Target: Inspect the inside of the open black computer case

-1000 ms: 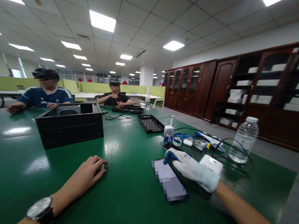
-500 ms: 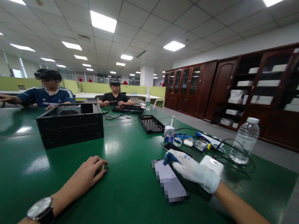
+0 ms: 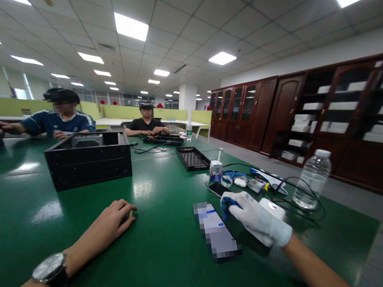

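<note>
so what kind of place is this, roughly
Most likely an open-plan office, with one big table used as a shared workbench. Low green desk partitions and dark wooden cabinets suggest the office; what looks like an open computer case on the table suggests the bench.

Single head-worn view, facing forward and down over green counter [image 3: 152,272]. Left hand [image 3: 111,221] and right hand [image 3: 253,215] close below lens; wooden cabinets [image 3: 266,114] well off at frame's right; ceiling [image 3: 181,16] filling top. Wide field.
</note>
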Demonstrator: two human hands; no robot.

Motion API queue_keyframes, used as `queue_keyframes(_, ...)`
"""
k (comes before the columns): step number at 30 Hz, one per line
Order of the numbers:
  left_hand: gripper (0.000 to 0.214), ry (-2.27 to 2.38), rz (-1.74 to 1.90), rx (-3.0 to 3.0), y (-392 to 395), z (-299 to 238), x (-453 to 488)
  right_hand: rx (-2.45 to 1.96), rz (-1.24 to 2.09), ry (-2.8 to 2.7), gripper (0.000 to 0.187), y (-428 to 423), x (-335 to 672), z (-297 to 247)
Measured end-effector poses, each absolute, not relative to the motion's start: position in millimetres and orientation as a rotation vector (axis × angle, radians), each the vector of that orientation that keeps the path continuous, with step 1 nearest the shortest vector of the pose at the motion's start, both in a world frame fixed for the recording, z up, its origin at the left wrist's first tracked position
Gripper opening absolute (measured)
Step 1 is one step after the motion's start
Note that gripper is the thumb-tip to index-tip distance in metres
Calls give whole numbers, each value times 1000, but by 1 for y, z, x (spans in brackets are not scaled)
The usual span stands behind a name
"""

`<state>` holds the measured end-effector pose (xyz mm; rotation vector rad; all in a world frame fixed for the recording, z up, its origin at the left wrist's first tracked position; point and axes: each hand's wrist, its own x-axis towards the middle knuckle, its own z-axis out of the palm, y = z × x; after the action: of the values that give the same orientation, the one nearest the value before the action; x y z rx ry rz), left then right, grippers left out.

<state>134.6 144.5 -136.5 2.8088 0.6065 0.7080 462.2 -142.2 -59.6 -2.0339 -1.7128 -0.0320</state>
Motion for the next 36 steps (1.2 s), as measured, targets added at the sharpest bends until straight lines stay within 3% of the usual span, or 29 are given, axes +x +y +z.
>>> queue_keyframes(22,43,638,653,2790,145,-136,133,-1991,53,-1824,27,-139,467,-74)
queue_keyframes(30,42,624,671,2742,143,-136,131,-1807,-215,-1691,20,-141,466,-64)
queue_keyframes(36,46,628,752,2445,127,-127,130,-1734,-179,-1660,21,-130,436,-62)
